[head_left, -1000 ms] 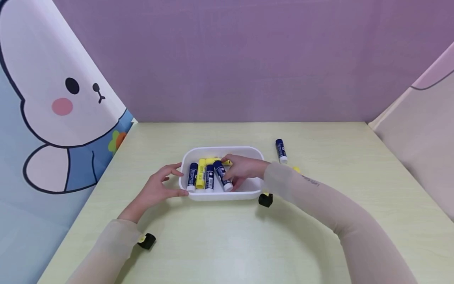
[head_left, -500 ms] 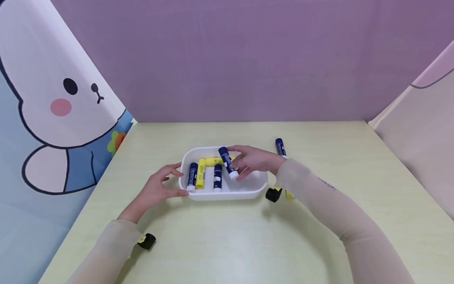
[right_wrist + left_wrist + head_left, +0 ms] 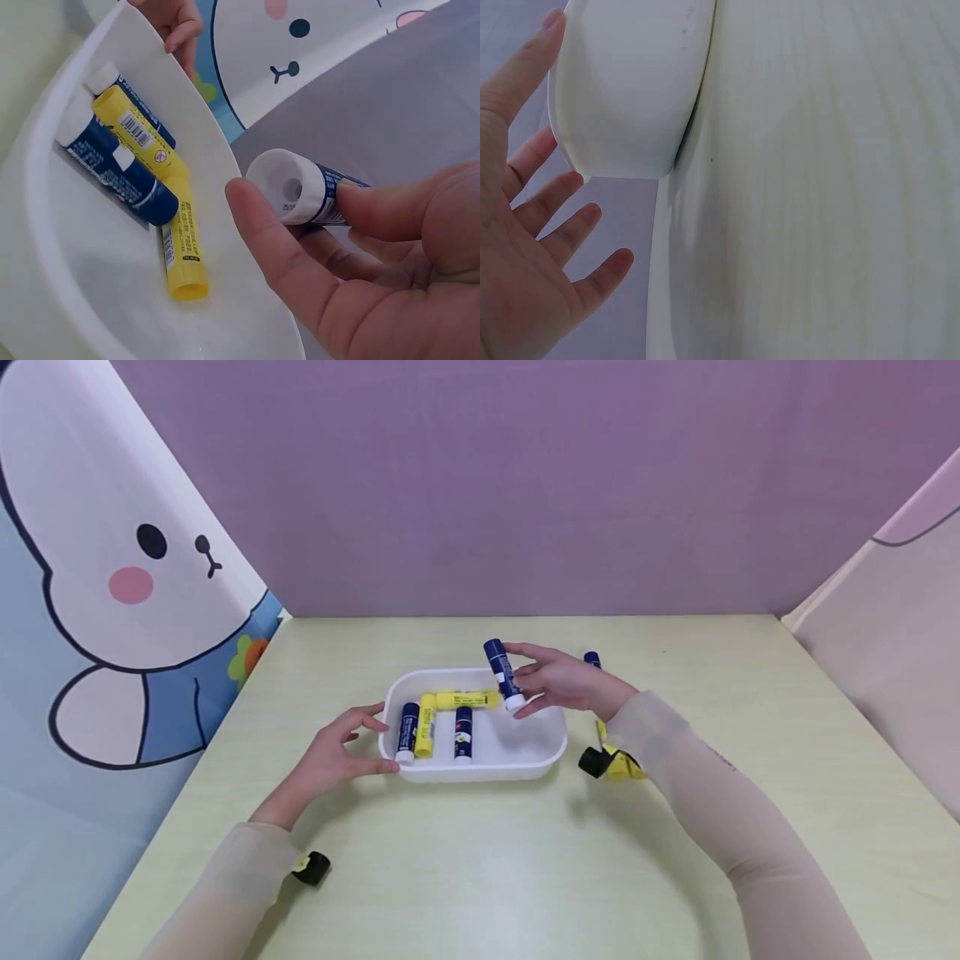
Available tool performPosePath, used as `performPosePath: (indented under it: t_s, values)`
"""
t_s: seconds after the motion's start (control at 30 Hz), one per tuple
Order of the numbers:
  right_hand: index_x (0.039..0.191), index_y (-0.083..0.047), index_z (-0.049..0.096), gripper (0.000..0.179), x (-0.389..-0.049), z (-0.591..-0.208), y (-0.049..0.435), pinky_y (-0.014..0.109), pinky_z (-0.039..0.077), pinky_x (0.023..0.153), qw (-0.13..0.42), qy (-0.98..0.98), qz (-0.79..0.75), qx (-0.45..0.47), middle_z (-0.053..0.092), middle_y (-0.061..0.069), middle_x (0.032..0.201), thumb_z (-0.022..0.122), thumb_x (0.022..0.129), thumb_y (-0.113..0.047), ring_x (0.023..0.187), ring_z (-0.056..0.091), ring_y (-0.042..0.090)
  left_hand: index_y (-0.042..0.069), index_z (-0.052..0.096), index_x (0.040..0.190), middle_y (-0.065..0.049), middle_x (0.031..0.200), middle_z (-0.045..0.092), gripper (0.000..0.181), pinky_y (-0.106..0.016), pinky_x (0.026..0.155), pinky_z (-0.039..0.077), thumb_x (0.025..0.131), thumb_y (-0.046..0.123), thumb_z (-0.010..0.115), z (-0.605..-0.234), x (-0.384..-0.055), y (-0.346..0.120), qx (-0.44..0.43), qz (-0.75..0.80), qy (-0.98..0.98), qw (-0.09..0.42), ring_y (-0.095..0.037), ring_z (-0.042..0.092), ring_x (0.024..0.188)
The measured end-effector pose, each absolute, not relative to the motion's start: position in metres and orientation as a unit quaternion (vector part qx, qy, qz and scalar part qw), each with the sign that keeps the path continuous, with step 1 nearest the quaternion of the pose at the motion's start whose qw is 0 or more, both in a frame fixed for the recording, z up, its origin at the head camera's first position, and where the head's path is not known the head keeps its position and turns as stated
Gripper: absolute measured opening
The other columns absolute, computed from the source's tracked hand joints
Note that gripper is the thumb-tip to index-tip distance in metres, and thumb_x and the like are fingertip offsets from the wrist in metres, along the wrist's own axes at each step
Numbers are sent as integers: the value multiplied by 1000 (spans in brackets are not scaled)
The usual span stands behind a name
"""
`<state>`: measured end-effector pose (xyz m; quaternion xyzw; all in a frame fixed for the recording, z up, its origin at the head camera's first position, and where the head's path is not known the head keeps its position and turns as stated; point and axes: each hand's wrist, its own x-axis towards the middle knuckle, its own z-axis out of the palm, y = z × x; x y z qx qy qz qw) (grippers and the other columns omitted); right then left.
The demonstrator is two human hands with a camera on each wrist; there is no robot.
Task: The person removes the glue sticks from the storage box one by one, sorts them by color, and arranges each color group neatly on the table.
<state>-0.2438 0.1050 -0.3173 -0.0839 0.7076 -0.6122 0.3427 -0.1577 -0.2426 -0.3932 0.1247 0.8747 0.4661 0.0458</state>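
Note:
A dark blue glue stick with a white base [image 3: 503,675] is pinched between the thumb and fingers of my right hand [image 3: 566,681], tilted above the back right of the white plastic bin [image 3: 525,770]. In the right wrist view its hollow white end [image 3: 281,186] faces the camera. My left hand [image 3: 341,752] touches the bin's left end with thumb and fingertips, fingers spread. Inside the bin lie two blue glue sticks, one at the left [image 3: 407,733] and one nearer the middle [image 3: 463,735], a yellow glue stick [image 3: 425,727] between them, and another yellow glue stick [image 3: 467,700] crosswise behind.
Right of the bin, several yellow glue sticks [image 3: 618,767] lie on the light wood table [image 3: 480,868], partly hidden by my right wrist. Behind my right hand shows the tip of a blue glue stick [image 3: 592,658]. A purple cloth [image 3: 525,493] hangs along the back.
My right hand has lifted the blue glue stick out of the bin, up and to the right. Another blue stick in the bin has shifted right. The left hand has stayed in place.

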Motion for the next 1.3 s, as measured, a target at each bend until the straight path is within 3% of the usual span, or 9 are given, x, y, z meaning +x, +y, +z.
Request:
performPosePath:
  t_s: [0.13, 0.33, 0.53, 0.77, 1.13, 1.3]
  values:
    - [161, -21, 13, 69, -243, -316, 114, 47, 56, 89, 333, 700, -626, -89, 35, 28, 150, 43, 102, 2, 121, 53, 41, 11, 61, 112, -12, 155, 41, 48, -63, 109, 31, 74, 20, 89, -392, -158, -242, 123, 467, 874, 46, -38, 29, 144]
    - [161, -21, 14, 66, -245, -313, 130, 47, 55, 91, 312, 683, -654, -88, 36, 29, 151, 39, 104, 1, 129, 47, 46, 11, 61, 112, -13, 154, 42, 50, -62, 108, 32, 73, 22, 90, -391, -157, -242, 126, 467, 874, 42, -38, 31, 143]
    - [161, -20, 14, 65, -248, -311, 147, 42, 56, 91, 285, 684, -666, -79, 42, 28, 145, 40, 104, -1, 115, 59, 31, 11, 61, 112, -13, 154, 41, 50, -62, 108, 31, 73, 22, 90, -389, -156, -242, 124, 467, 875, 42, -38, 30, 144]
    - [161, -22, 13, 65, -249, -308, 171, 36, 57, 88, 262, 673, -689, -57, 54, 13, 128, 37, 105, 0, 108, 64, 23, 9, 61, 112, -14, 154, 42, 49, -63, 108, 32, 74, 21, 90, -389, -156, -242, 127, 466, 875, 40, -39, 30, 143]
    - [161, -22, 8, 65, -251, -312, 200, 31, 57, 86, 242, 653, -717, -16, 42, 16, 140, 38, 106, -4, 100, 66, 15, 9, 61, 112, -14, 154, 41, 48, -63, 108, 31, 75, 21, 89, -387, -154, -242, 125, 466, 875, 42, -39, 30, 143]
    - [161, -24, 9, 67, -253, -318, 212, 32, 56, 87, 244, 634, -734, 7, 39, 11, 140, 40, 106, -3, 110, 59, 21, 9, 61, 112, -14, 154, 41, 48, -63, 108, 31, 75, 21, 89, -387, -153, -242, 123, 466, 875, 45, -39, 30, 143]
